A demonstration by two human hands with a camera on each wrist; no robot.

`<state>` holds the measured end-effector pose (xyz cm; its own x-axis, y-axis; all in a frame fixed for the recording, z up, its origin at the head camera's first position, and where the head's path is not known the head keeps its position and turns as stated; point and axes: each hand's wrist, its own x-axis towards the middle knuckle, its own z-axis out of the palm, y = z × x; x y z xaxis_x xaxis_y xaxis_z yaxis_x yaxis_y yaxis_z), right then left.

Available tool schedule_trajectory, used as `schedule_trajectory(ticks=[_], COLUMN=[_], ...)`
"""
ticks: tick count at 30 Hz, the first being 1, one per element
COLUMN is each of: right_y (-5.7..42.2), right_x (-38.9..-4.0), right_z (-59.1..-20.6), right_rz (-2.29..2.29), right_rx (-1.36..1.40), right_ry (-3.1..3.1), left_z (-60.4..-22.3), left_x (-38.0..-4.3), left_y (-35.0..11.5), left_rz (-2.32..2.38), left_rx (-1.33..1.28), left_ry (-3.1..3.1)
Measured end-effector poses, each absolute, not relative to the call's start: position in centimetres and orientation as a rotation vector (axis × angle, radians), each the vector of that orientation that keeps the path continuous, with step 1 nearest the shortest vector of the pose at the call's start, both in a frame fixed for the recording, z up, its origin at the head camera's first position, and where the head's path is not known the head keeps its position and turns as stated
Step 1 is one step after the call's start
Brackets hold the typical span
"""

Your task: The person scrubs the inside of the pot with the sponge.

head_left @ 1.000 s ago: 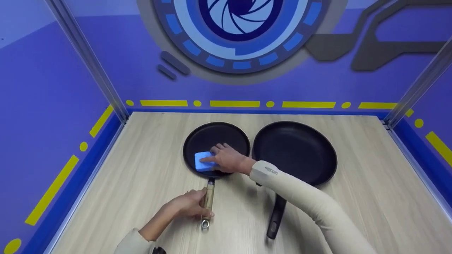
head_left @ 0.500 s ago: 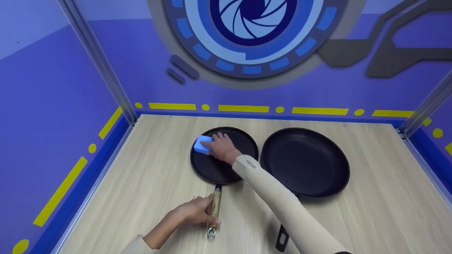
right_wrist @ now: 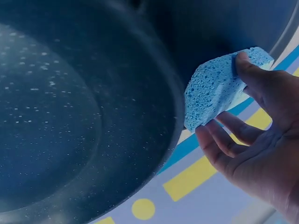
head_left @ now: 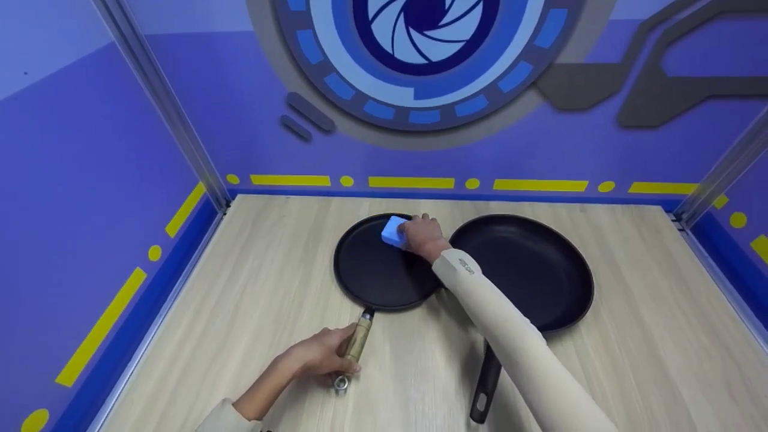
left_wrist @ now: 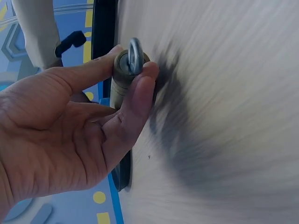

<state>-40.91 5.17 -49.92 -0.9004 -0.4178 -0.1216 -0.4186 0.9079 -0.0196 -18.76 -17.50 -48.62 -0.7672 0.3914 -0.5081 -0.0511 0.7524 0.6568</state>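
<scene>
A flat round black pan (head_left: 378,273) lies on the wooden table with its handle toward the person. My left hand (head_left: 324,354) grips that pan's gold-brown handle (head_left: 360,340) between thumb and fingers. In the left wrist view, the handle's metal hanging ring (left_wrist: 135,56) sticks out past the fingertips. My right hand (head_left: 425,236) holds a light blue sponge (head_left: 393,231) at the pan's far right part. In the right wrist view, the thumb presses the porous sponge (right_wrist: 219,84) from one side and the fingers from the other.
A larger, deeper black frying pan (head_left: 528,270) stands close on the right, its black handle (head_left: 486,384) pointing toward the person. The right forearm passes over its near left part. Purple-blue printed panels (head_left: 384,162) border the wooden table (head_left: 258,258) at the back and sides.
The right hand has carried the sponge from the pan's near left up to its far left, then across to the far right. The left hand keeps its grip; the handle has swung slightly left.
</scene>
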Motion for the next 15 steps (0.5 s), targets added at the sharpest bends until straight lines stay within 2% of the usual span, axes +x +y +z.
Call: schedule_trajectory(ticks=[15], right_y=[4.6], right_x=[-35.0], right_z=[-49.4], right_rz=[0.134], right_rx=[-1.273], right_ry=[2.832], left_z=[-48.5], left_x=[-18.3], left_y=[-16.6], left_rz=[0.920], left_rx=[0.286], left_ry=[2.278])
